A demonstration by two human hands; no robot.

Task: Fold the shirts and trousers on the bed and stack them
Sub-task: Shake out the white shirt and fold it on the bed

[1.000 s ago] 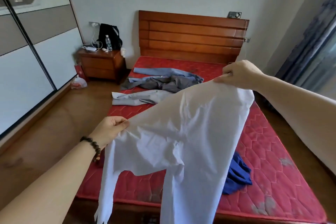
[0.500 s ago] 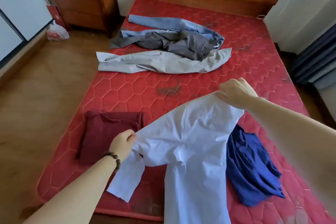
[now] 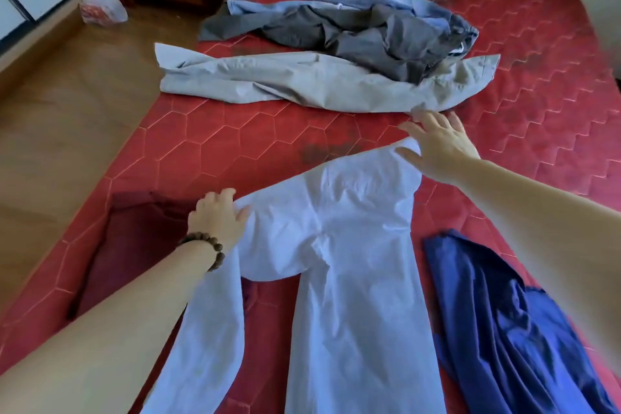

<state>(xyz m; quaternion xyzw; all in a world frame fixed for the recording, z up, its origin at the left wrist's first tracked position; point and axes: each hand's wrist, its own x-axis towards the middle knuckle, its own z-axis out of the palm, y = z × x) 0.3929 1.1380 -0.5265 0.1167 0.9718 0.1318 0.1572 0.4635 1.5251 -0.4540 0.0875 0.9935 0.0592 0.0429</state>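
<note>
Head view: pale blue cotton trousers (image 3: 336,245), held up in air a second ago, now laid flat on red quilted mattress (image 3: 235,131), legs toward 6 o'clock. Left hand (image 3: 216,217) fingers loose at waistband, 9 o'clock corner; right hand (image 3: 437,144) spread flat, 1 o'clock corner. Folded maroon garment (image 3: 134,245) at 9; crumpled navy cloth (image 3: 504,312) at 3; grey trousers (image 3: 302,81) at 12. Judgement: smoothing done, folding next.

Left hand (image 3: 216,217) fingers loosely curled, palm down, right hand (image 3: 437,144) fingers spread flat, both arms extended
</note>
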